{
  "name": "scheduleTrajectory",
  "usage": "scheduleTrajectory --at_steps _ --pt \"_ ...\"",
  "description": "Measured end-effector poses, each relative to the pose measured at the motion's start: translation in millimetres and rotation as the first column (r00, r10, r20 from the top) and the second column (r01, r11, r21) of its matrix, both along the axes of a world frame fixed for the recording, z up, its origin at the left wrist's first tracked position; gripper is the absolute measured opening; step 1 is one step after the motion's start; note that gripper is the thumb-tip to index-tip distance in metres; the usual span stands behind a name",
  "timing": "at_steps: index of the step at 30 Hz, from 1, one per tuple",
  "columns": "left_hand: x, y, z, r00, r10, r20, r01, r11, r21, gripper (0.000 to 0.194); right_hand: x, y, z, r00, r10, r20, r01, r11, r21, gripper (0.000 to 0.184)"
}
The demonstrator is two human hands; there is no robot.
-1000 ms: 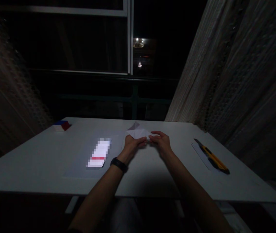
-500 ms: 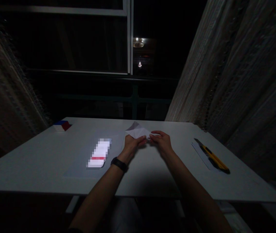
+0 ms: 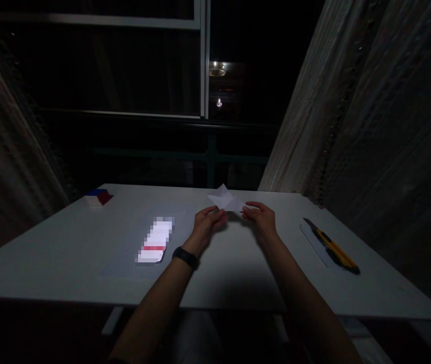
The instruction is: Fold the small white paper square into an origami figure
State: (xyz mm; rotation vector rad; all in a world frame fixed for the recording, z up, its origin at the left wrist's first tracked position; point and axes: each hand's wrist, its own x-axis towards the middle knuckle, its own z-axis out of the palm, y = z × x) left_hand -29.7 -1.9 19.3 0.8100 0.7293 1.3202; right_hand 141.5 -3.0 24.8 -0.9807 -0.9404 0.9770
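A small piece of folded white paper [image 3: 227,198], with pointed corners and creases, is held up over the middle of the table. My left hand [image 3: 208,222] pinches its lower left edge between thumb and fingers; a dark band circles that wrist. On the paper's right side, my right hand [image 3: 260,216] grips the edge with thumb and fingertips. Left of my hands a phone [image 3: 155,240] with a lit, pixelated screen lies on a pale sheet [image 3: 124,265].
A yellow and black utility knife [image 3: 337,248] lies on a strip of paper [image 3: 316,246] at the right. At the far left corner of the white table [image 3: 59,253] sits a blue, white and red block [image 3: 97,197]. Curtains [image 3: 295,111] hang on both sides of the dark window.
The folded paper has shifted right and turned, showing a different pointed outline. My hands have moved slightly right, a little farther apart, both still on the paper.
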Motion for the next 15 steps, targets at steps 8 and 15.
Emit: scheduleTrajectory --at_steps 8,15 --pt "3.0 0.6 -1.4 0.999 0.022 -0.041 -0.022 1.000 0.005 0.037 -3.3 2.5 -3.9 0.989 0.088 0.119 -0.095 0.994 0.051 0.040" --pt "2.6 0.9 -2.1 0.992 0.056 -0.115 -0.057 0.998 -0.003 0.036 -5.4 1.8 -7.0 0.932 0.155 0.328 -0.169 0.986 0.015 0.041"
